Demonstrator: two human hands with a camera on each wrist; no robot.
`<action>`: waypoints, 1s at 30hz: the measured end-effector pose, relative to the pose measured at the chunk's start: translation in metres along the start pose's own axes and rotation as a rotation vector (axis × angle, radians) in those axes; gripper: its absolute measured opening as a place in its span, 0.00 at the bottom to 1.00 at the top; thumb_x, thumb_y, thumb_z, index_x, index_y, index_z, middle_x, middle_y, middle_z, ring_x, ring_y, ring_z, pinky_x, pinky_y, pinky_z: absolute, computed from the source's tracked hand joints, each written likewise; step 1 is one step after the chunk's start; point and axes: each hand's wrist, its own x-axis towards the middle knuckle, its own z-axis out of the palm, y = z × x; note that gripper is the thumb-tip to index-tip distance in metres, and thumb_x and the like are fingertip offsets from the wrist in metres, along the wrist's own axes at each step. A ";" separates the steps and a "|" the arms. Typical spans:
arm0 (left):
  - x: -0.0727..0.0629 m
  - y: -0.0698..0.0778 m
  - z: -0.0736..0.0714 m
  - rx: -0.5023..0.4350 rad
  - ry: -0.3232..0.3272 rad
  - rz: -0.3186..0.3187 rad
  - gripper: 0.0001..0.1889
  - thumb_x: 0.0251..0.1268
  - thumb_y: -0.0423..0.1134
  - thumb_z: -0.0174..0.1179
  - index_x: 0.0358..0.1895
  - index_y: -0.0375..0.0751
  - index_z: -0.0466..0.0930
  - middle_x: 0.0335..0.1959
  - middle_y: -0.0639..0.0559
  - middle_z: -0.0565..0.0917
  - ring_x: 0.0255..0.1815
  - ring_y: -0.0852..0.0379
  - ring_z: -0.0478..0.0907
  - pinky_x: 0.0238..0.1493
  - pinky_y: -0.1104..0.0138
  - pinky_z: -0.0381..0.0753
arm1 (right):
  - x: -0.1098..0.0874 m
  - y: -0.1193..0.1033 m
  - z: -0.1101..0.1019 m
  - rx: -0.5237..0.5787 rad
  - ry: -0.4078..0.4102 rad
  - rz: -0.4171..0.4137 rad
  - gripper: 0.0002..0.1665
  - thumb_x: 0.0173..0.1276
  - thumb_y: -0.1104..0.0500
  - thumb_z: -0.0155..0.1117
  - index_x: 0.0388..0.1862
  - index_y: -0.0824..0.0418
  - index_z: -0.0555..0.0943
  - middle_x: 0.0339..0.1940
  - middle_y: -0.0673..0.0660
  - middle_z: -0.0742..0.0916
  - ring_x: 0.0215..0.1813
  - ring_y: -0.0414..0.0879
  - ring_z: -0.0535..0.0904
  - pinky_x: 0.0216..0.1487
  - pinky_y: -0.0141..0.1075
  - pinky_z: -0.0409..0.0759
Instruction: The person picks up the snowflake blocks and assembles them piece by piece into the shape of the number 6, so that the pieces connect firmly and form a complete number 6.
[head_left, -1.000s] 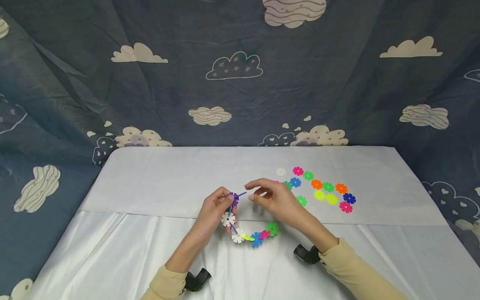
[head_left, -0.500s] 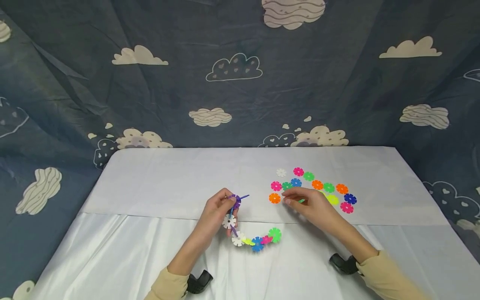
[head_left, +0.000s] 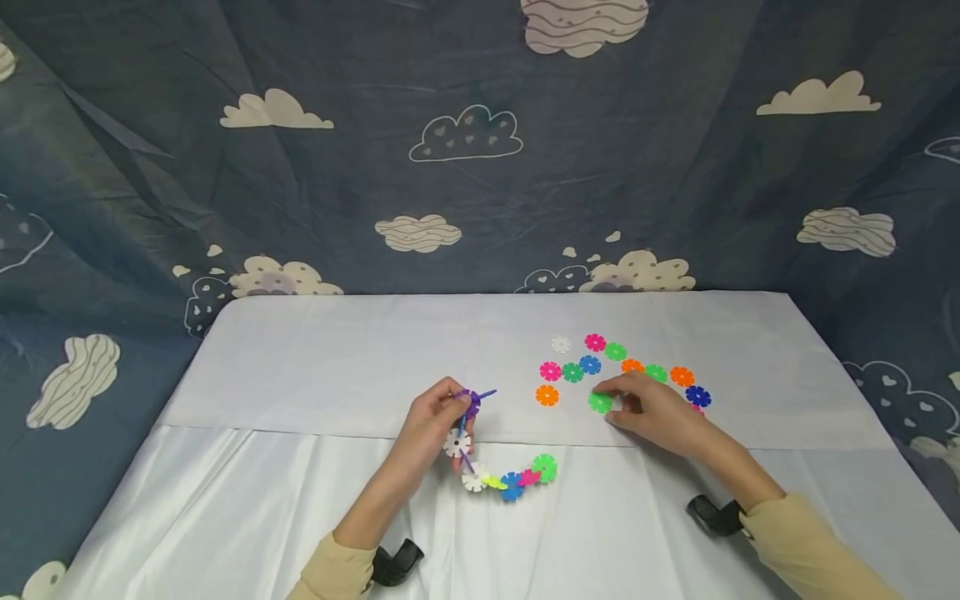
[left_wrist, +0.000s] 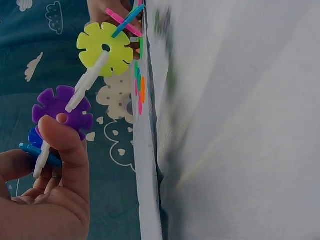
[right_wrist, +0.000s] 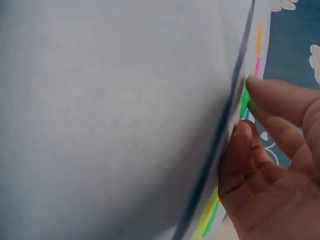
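Observation:
In the head view my left hand (head_left: 426,427) pinches a chain of slotted plastic flower discs by its purple disc (head_left: 472,405). A blue disc (head_left: 487,393) sticks out edge-on from it. Below hang white, yellow, blue and pink discs, ending in a green disc (head_left: 544,468). The left wrist view shows the thumb pressed on the purple disc (left_wrist: 52,102), with a yellow disc (left_wrist: 112,57) farther along. My right hand (head_left: 660,415) pinches a loose green disc (head_left: 599,403) at its edges, low over the table; the right wrist view shows this green disc (right_wrist: 244,102) nearly edge-on.
Loose discs lie around the right hand: an orange disc (head_left: 547,396), a pink disc (head_left: 551,372), a white disc (head_left: 561,344), a dark blue disc (head_left: 698,396) and several more. The white-covered table (head_left: 315,358) meets a dark cloud-print curtain (head_left: 465,75) at the back.
My right hand has moved right, away from the chain, and come down onto the loose green disc, whose edges it now pinches. My left hand stays in place with the chain.

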 end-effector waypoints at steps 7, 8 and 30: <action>0.001 -0.003 -0.001 0.020 -0.001 -0.006 0.08 0.77 0.35 0.47 0.39 0.33 0.68 0.24 0.44 0.76 0.18 0.52 0.76 0.12 0.69 0.71 | 0.007 -0.003 0.002 -0.027 -0.005 0.014 0.24 0.63 0.59 0.72 0.58 0.56 0.80 0.41 0.53 0.80 0.38 0.47 0.71 0.33 0.33 0.75; 0.001 -0.003 -0.001 0.022 -0.002 -0.008 0.08 0.77 0.35 0.47 0.39 0.33 0.69 0.24 0.43 0.76 0.18 0.52 0.76 0.12 0.69 0.71 | 0.008 -0.004 0.003 -0.029 -0.002 0.017 0.24 0.64 0.58 0.71 0.59 0.56 0.79 0.41 0.53 0.80 0.38 0.47 0.71 0.32 0.33 0.75; 0.002 -0.008 0.000 0.120 -0.025 0.036 0.09 0.76 0.39 0.53 0.40 0.36 0.74 0.33 0.27 0.76 0.19 0.54 0.73 0.14 0.70 0.74 | 0.012 -0.018 0.003 0.010 -0.001 0.039 0.14 0.64 0.65 0.68 0.48 0.56 0.78 0.37 0.52 0.82 0.40 0.48 0.75 0.42 0.40 0.80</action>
